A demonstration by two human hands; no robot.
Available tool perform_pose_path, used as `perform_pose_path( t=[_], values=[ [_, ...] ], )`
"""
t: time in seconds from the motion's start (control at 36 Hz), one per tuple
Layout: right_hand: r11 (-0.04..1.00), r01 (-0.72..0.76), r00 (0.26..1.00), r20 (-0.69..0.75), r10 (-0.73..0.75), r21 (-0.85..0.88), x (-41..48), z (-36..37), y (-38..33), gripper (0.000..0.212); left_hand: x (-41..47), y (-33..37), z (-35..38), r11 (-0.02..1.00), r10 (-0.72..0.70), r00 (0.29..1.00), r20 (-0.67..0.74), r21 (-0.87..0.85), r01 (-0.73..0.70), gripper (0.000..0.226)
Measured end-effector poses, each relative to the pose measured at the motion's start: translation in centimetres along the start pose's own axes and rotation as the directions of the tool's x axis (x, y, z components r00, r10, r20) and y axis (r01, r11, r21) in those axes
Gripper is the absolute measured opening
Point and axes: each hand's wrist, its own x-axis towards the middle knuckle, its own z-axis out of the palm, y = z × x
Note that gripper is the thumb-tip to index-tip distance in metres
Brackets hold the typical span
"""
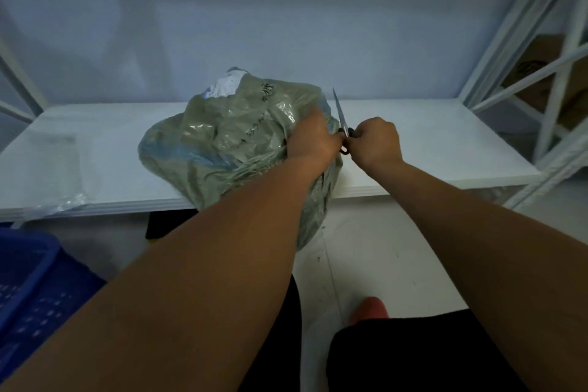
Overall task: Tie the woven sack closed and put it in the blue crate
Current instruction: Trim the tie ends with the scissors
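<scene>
A bulging grey-green woven sack lies on the white shelf board, its lower part hanging over the front edge. My left hand grips the bunched fabric at the sack's right side. My right hand is curled round the dark handles of a pair of scissors, whose blades point up and away just right of the sack. The two hands nearly touch. The blue crate stands on the floor at the lower left. Any tie or cord is hidden by my hands.
A clear plastic sheet lies on the shelf's left end. White metal rack posts rise on the right, with cardboard boxes behind them. A pale wall backs the shelf. My legs and a red shoe are below.
</scene>
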Motion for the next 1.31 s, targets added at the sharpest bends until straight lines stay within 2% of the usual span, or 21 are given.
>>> perform_pose_path(
  t=[0.08,0.25,0.39,0.53,0.69,0.75,0.81,0.97,1.08,1.19,1.31],
  values=[
    [0.994,-0.106,0.994,0.038,0.106,0.000,0.4,-0.2,1.3,0.025,0.1,0.3,2.0,0.998,0.005,1.000,0.028,0.059,-0.006,0.049],
    [0.978,-0.189,0.975,0.102,0.197,-0.083,1.0,-0.2,3.0,0.016,0.7,0.3,5.4,0.978,0.044,0.998,0.050,0.201,-0.053,0.049],
    [0.971,-0.220,0.962,0.144,0.232,-0.099,1.7,0.9,4.5,0.023,1.4,-0.8,7.3,0.953,0.095,0.994,0.055,0.282,-0.107,0.048],
    [0.967,-0.221,0.962,0.138,0.237,-0.124,3.0,1.8,6.1,0.021,2.3,-1.2,8.5,0.921,0.149,0.988,0.039,0.359,-0.153,0.049],
    [0.949,-0.255,0.948,0.144,0.282,-0.184,4.0,3.9,8.6,0.027,3.0,-1.4,9.5,0.883,0.152,0.988,0.037,0.444,-0.153,0.044],
    [0.948,-0.250,0.952,0.126,0.278,-0.198,4.1,4.9,9.2,0.039,3.3,-1.3,9.8,0.880,0.152,0.988,0.040,0.450,-0.153,0.044],
    [0.949,-0.248,0.956,0.110,0.273,-0.196,4.3,5.8,9.5,0.041,3.7,-1.2,10.2,0.882,0.151,0.988,0.037,0.447,-0.151,0.043],
    [0.968,-0.184,0.973,0.107,0.204,-0.170,4.9,7.5,9.4,0.027,4.5,-1.0,11.2,0.884,0.162,0.987,0.013,0.442,-0.151,0.040],
    [0.974,-0.187,0.977,0.083,0.199,-0.131,4.8,7.4,9.0,0.002,4.6,-0.7,11.5,0.880,0.165,0.986,0.007,0.450,-0.151,0.035],
    [0.981,-0.140,0.989,0.028,0.145,-0.137,5.0,5.6,7.8,0.015,4.7,-0.2,10.5,0.900,0.139,0.990,0.035,0.411,-0.141,0.035],
    [0.998,0.002,1.000,-0.026,-0.004,-0.067,4.2,3.9,6.3,0.013,4.5,0.9,8.1,0.914,0.176,0.980,0.094,0.355,-0.198,0.030]
  ],
)
